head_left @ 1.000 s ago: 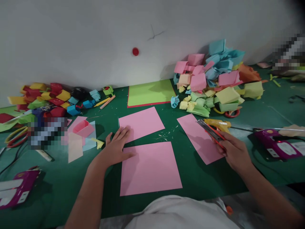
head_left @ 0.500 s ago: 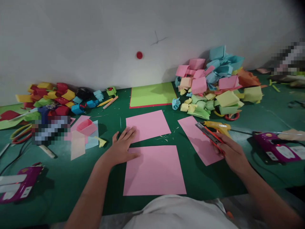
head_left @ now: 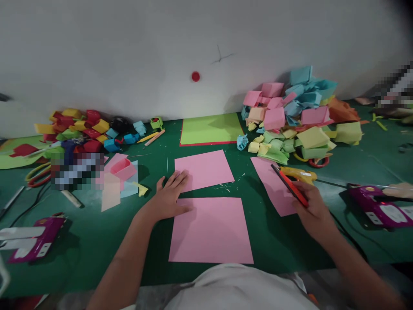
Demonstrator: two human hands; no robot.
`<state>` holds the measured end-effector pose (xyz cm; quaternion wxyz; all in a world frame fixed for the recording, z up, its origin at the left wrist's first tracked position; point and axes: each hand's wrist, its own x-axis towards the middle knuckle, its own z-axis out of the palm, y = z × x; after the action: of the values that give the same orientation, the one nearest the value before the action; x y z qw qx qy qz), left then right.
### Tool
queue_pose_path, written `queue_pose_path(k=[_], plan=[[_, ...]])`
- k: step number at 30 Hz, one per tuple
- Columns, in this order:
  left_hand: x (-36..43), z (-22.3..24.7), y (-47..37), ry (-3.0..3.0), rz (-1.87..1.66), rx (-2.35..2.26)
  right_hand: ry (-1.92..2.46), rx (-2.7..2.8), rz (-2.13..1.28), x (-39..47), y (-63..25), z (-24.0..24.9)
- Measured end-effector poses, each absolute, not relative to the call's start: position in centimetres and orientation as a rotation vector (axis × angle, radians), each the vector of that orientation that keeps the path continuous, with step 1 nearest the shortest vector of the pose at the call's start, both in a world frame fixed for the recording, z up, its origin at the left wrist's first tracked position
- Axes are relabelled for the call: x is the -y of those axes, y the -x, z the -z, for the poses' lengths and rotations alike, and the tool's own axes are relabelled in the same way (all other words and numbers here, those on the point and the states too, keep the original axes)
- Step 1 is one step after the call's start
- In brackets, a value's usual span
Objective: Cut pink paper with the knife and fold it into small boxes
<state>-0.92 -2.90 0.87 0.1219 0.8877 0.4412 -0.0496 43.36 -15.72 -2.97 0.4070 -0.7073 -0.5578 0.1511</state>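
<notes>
My left hand [head_left: 171, 196] lies flat with its fingers spread. Its fingertips rest on the upper pink paper sheet [head_left: 206, 169], and its thumb touches the top left of the lower pink sheet [head_left: 213, 232]. A narrow strip of green tabletop separates these two sheets. In my right hand [head_left: 309, 211] is a red and black utility knife [head_left: 292, 187], its tip pointing up and left. The knife is over a third, slanted pink paper piece [head_left: 274, 183]. Just behind that hand lies a yellow glue gun [head_left: 298, 174], partly hidden.
Folded paper pieces in several colours [head_left: 274, 118] are heaped at the back right, more [head_left: 80, 125] at the back left. A lime sheet [head_left: 211, 129] lies by the wall. Purple power strips [head_left: 377, 204] with cords sit on both sides. Scissors [head_left: 38, 174] lie left.
The utility knife has turned in my right hand, so its red side now shows. My left hand stays on the sheets. The whole view has shifted slightly.
</notes>
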Motion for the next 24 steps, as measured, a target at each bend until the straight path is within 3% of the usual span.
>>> queue_pose_path(k=[14, 24], plan=[[3.2, -1.5, -0.1, -2.603, 0.092, -1.221, 2.016, 1.921, 0.385, 16.0, -41.1, 0.7], [3.2, -1.6, -1.0, -2.633, 0.031, -1.219, 1.665, 2.235, -0.015, 12.1, -34.5, -0.7]])
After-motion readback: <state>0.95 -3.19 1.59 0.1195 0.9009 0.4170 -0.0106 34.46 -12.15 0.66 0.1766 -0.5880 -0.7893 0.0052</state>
